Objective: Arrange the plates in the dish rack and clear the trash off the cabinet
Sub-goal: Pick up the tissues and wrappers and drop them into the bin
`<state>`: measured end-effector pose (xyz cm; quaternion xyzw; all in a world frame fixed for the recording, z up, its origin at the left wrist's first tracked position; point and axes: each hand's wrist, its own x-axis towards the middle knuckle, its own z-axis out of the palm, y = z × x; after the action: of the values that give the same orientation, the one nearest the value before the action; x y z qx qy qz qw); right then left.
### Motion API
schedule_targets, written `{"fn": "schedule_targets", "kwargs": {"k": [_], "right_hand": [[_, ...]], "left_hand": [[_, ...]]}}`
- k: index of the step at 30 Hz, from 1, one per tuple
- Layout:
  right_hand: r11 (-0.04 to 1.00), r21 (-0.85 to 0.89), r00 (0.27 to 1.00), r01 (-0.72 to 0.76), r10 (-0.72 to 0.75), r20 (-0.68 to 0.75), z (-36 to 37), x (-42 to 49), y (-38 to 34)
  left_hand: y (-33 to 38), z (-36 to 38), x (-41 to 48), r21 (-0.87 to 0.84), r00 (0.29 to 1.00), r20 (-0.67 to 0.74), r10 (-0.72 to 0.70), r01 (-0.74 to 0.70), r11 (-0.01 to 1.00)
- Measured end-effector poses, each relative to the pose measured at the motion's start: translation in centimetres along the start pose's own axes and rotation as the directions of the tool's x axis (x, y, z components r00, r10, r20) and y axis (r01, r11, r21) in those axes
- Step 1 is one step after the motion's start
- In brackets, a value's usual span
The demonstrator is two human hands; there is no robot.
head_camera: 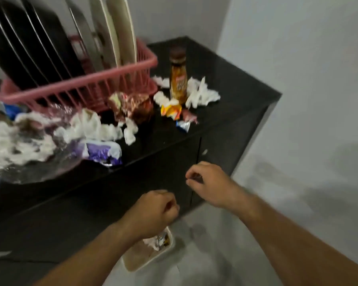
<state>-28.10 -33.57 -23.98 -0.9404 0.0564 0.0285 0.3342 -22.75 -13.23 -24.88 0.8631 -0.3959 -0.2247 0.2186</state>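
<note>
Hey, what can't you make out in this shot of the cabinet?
Head view:
- Brown plastic bottle: label blurred, unreadable.
- Dark round plates in the pink plastic dish rack: tops cut off by the top edge.
- White bin on the floor: partly hidden by the left hand.
- Right hand: blur hides whether it pinches anything.
</note>
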Motion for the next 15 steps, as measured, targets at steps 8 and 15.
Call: {"fn": "schedule_targets", "kwargs": {"k": [8,15], "right_hand": [[0.983,-0.13,0.968,0.128,-0.152,-0.2,-17.4,-2.0,-5.9],[0.979,-0.186,0.98,0.082,-0.113,-0.161,-18.5,-1.1,-5.1]], "left_hand": [[12.6,-12.5,0.7,0.127,0.924,-0.33,0.193,-0.159,0.979],[12.4,-13.3,1.1,0.112,0.92,-0.358,0.159,-0.127,0.986]]}}
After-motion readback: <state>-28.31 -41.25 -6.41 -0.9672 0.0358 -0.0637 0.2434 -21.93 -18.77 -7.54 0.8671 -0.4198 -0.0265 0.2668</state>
